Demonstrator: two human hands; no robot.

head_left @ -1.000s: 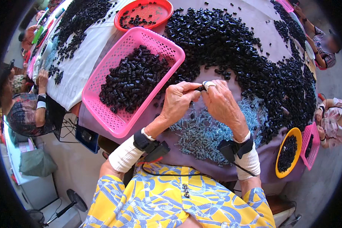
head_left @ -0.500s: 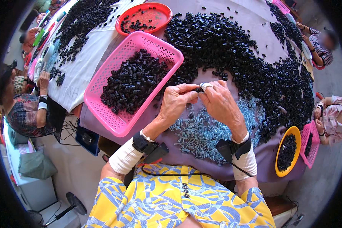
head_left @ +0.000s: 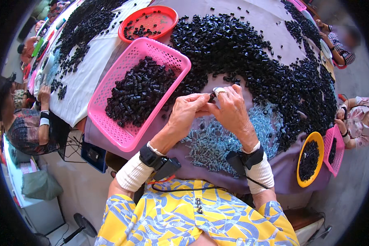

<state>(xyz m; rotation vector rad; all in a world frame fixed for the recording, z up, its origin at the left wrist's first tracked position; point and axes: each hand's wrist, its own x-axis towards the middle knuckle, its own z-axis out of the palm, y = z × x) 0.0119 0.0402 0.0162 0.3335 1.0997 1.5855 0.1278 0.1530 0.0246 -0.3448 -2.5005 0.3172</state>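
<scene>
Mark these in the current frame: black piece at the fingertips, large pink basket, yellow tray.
Black piece [head_left: 212,96]: head view, on its small exposed part.
Large pink basket [head_left: 107,130]: head view, on its near wall.
Yellow tray [head_left: 314,136]: head view, on its upper rim.

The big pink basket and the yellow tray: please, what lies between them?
The head view shows the left hand, the right hand, small light-blue pieces, some black pieces and purple cloth between them.

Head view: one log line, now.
left hand: pinching small black part; right hand: fingers on same part; tabletop: pale-blue spring-like pieces; leftward: pink perforated basket
</scene>
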